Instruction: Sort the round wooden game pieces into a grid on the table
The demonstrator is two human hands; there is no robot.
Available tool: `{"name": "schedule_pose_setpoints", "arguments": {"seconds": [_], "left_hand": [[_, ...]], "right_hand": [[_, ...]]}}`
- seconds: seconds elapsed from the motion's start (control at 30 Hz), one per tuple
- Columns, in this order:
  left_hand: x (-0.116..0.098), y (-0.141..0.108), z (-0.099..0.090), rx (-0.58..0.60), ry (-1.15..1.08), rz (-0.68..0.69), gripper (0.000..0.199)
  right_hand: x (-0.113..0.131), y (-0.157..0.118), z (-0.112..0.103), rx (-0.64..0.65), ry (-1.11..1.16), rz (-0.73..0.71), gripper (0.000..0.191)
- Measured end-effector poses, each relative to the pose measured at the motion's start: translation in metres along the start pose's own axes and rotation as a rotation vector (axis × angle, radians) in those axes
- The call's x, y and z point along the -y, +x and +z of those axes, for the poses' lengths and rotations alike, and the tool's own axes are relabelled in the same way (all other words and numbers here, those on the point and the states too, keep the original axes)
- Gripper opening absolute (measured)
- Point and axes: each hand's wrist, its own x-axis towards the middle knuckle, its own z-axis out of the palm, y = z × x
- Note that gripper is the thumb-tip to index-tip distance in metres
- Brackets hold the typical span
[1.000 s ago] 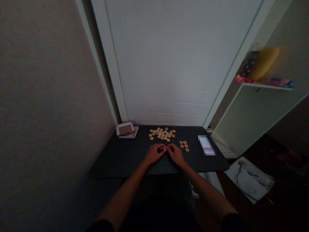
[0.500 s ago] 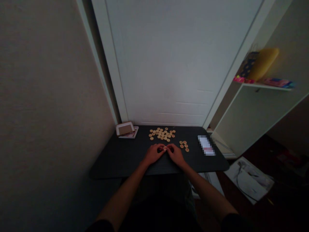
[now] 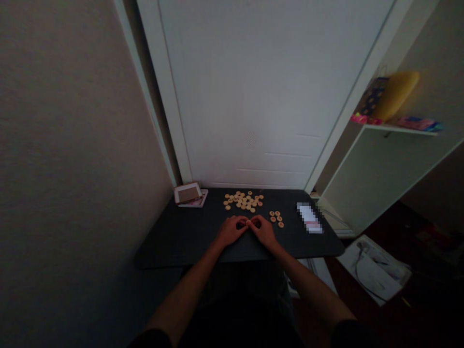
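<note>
My left hand and my right hand meet near the middle of the dark table. Their fingertips pinch one round wooden game piece from both sides, and the fingers cover most of it. Just beyond the hands lies a loose spread of similar pale discs, some with markings on top. To the right of my right hand, several marked discs sit in two short columns.
A blurred-out phone-like object lies at the table's right. Shallow boxes or lids are stacked at the back left corner. A white door panel rises behind the table, and a shelf unit stands to the right.
My fingers have shifted slightly around the piece, with the right fingers now covering more of its face. The discs on the table stay where they were.
</note>
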Motion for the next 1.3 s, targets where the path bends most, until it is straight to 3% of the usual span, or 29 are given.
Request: {"name": "schedule_pose_setpoints", "arguments": {"seconds": [0.47,0.9,1.3], "left_hand": [[0.0015,-0.0009,0.0013,-0.005,0.016,0.044,0.024],[0.0056,0.0007,0.0036,-0.012,-0.039,0.025,0.026],[0.0048,0.0005,0.003,-0.003,-0.021,-0.003,0.025]], "right_hand": [[-0.0052,0.0018,0.0011,-0.024,-0.015,0.023,0.026],[-0.0004,-0.0003,-0.0018,-0.001,0.013,-0.02,0.024],[0.0005,-0.0009,-0.001,0.002,0.029,0.026,0.025]]}}
